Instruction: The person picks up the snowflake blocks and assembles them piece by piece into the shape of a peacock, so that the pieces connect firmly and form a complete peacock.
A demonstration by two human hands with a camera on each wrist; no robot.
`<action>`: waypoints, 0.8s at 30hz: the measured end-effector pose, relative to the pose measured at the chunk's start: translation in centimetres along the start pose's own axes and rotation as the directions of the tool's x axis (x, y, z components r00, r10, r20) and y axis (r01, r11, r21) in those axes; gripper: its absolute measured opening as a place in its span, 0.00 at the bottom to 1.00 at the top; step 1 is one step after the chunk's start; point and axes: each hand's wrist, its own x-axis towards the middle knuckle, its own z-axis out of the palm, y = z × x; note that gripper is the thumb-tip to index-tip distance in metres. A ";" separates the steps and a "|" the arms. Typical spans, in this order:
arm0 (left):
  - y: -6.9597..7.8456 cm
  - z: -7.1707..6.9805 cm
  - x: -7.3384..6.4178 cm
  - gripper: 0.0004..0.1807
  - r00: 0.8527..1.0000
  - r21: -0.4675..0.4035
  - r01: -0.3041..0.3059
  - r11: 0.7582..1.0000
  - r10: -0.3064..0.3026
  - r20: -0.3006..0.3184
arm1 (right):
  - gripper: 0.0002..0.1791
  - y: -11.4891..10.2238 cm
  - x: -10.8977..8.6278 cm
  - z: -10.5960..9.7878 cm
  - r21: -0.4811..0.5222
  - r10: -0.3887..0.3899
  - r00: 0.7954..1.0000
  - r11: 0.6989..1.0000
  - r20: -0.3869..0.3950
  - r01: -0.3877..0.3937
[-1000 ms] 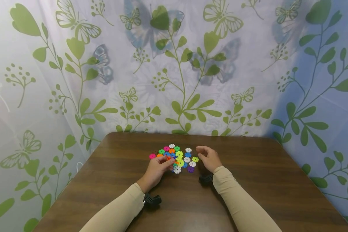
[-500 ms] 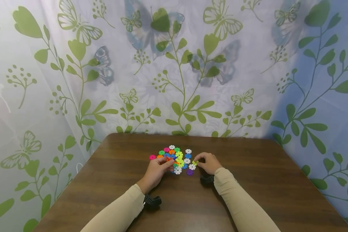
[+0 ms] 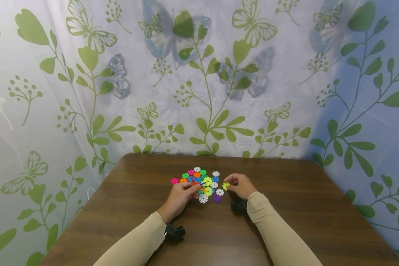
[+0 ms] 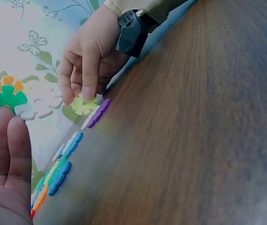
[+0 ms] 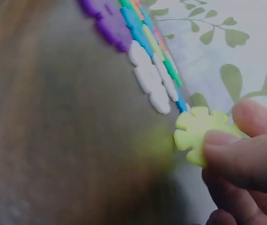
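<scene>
My left hand (image 3: 179, 195) holds a cluster of joined plastic snowflake discs (image 3: 207, 191) over the left part of the loose ones. In the left wrist view, the cluster shows a green disc (image 4: 7, 99), an orange disc (image 4: 6, 84), a white disc (image 4: 49, 104) and some blue. To the right of the pile, my right hand (image 3: 242, 186) pinches a yellow-green snowflake disc (image 5: 194, 133) by its edge between thumb and finger. That disc is raised off the table, its notched petals facing away from the palm. The left fingers hide part of the cluster.
Loose snowflake discs in several colours lie flat mid-table, among them a purple disc (image 3: 217, 198), a white disc (image 3: 220, 192) and a pink disc (image 3: 174, 180). The brown wooden table (image 3: 136, 236) ends at a patterned curtain (image 3: 199, 92) behind.
My right hand came down to the yellow-green disc at the pile's right side, pinched it and lifted it slightly. My left hand stays nearly in place, with the cluster turned a little.
</scene>
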 end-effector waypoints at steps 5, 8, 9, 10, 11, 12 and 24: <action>0.0 0.0 0.0 0.13 1.000 0.009 -0.007 1.000 0.007 -0.007 | 0.14 0.1 0.2 -0.4 0.149 0.019 0.999 0.989 -0.048 -0.012; 0.0 -0.1 0.1 0.13 1.000 0.020 -0.016 1.000 0.016 -0.007 | 0.13 -0.3 0.2 -0.6 0.210 0.039 0.998 0.977 -0.055 -0.027; -0.1 -0.1 0.1 0.13 1.000 0.027 -0.019 0.999 0.019 -0.005 | 0.13 -0.5 0.2 -0.6 0.219 0.040 0.998 0.975 -0.050 -0.028; -0.1 -0.2 0.1 0.12 1.000 0.040 -0.022 0.999 0.022 -0.001 | 0.11 -0.7 0.2 -0.6 0.227 0.047 0.998 0.973 -0.048 -0.035; -0.2 -0.2 0.1 0.12 1.000 0.053 -0.022 0.998 0.022 0.003 | 0.10 -0.9 0.2 -0.5 0.236 0.047 0.998 0.971 -0.045 -0.035; -0.2 -0.2 0.1 0.12 1.000 0.066 -0.021 0.998 0.021 0.008 | 0.09 -1.2 0.2 -0.4 0.249 0.049 0.998 0.968 -0.043 -0.037; 0.0 -0.1 -0.2 0.08 0.997 0.263 -0.061 0.963 0.045 0.065 | 0.10 -5.7 0.1 0.9 0.431 -0.090 0.992 0.895 -0.084 0.117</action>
